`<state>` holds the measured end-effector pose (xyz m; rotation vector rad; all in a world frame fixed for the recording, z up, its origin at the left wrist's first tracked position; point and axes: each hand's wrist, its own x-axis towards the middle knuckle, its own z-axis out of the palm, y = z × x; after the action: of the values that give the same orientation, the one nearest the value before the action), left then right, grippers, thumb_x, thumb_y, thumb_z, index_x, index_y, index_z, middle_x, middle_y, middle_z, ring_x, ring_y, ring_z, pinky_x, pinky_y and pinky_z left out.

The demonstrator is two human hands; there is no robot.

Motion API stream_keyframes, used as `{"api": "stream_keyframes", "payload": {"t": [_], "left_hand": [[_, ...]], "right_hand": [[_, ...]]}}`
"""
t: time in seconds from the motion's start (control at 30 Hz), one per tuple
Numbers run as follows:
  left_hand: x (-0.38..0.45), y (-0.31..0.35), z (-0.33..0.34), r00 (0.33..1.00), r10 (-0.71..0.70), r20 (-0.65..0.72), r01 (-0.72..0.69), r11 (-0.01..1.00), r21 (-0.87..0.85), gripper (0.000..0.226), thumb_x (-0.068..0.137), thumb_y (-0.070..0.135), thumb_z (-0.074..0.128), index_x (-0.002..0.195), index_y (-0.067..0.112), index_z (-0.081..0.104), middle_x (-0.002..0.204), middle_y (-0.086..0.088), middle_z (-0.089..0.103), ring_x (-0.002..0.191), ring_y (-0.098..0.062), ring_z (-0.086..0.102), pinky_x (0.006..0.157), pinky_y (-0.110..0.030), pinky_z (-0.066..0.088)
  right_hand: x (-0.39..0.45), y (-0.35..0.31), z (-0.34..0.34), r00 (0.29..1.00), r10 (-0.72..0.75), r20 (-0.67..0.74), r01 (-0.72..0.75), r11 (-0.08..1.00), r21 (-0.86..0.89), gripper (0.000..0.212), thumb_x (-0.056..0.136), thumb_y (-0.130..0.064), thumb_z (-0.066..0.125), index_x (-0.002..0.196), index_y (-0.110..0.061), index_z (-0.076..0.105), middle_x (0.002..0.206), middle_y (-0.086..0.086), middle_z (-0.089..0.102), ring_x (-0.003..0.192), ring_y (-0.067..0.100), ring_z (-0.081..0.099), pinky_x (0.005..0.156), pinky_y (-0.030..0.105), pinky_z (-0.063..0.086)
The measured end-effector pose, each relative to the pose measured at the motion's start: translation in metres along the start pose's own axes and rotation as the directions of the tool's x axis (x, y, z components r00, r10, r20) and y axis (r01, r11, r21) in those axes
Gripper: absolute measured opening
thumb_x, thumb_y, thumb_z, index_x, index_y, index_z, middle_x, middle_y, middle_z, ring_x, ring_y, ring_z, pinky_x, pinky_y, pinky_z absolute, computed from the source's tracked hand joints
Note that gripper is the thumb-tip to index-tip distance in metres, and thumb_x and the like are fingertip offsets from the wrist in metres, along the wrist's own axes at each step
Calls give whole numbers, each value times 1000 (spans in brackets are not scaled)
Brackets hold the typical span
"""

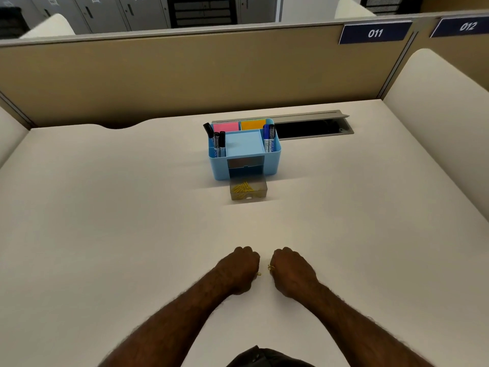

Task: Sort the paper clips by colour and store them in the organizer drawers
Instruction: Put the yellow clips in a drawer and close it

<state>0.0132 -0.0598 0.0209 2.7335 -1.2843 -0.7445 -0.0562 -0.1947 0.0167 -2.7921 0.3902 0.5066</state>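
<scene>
A light blue desk organizer [219, 169] stands mid-desk. Its lower clear drawer [260, 193] is pulled out toward me and holds several yellow paper clips [242, 187]. The upper drawer [245, 164] is pushed in. Both of my hands rest as fists on the desk near me, knuckles facing each other. My left hand [239, 268] pinches a yellow paper clip [258, 274] that peeks out at its thumb side. My right hand [292, 271] holds yellow paper clips [271, 267] at its fingertips. What else the fists hide I cannot tell.
The organizer's top holds black markers [218, 143], blue markers [268, 137], pink [226, 126] and orange [252, 124] sticky notes. Behind it an open cable slot [309, 128] cuts into the white desk [105, 207]. Beige partitions wall in the back and sides.
</scene>
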Motion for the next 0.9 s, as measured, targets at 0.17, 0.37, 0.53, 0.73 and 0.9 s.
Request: {"api": "stream_keyframes", "payload": {"t": [0.17,0.37,0.53,0.73,0.9], "left_hand": [[-4,-6,9,993,-73,-88,63,992,-105,17,95,19,45,105,6,49,114,-13,51,101,-28,51,79,-35,42],[-3,-26,3,935,-301,-188,178,856,-486,11,90,24,55,82,19,48,89,1,55,84,-18,52,74,-29,42],[30,-44,-44,797,-538,-275,200,664,-720,10,88,23,62,86,13,59,83,2,59,78,-14,54,71,-24,39],[81,-58,-103,714,-533,-455,204,779,-593,11,88,18,61,86,7,61,88,-11,67,79,-22,57,67,-31,41],[106,-58,-107,796,-432,-425,267,879,-394,12,88,16,62,94,6,64,96,-15,68,86,-28,63,79,-37,54]], "right_hand": [[-3,-8,6,984,-74,-162,52,990,-132,28,65,-6,75,89,-5,60,94,12,60,86,24,59,61,31,51],[-8,-4,15,963,-172,-205,156,983,-95,45,30,-6,83,65,-16,56,57,-1,55,46,13,54,36,23,35],[40,-6,-32,979,-10,-203,91,915,393,7,87,-15,52,87,-11,58,90,10,68,83,27,61,73,33,47],[125,-37,-87,914,98,-394,162,802,576,4,80,-10,64,80,-9,60,75,3,62,71,18,56,62,29,47],[167,-46,-88,909,170,-380,60,850,524,10,86,-18,64,89,-8,64,92,10,68,81,20,58,68,25,44]]}}
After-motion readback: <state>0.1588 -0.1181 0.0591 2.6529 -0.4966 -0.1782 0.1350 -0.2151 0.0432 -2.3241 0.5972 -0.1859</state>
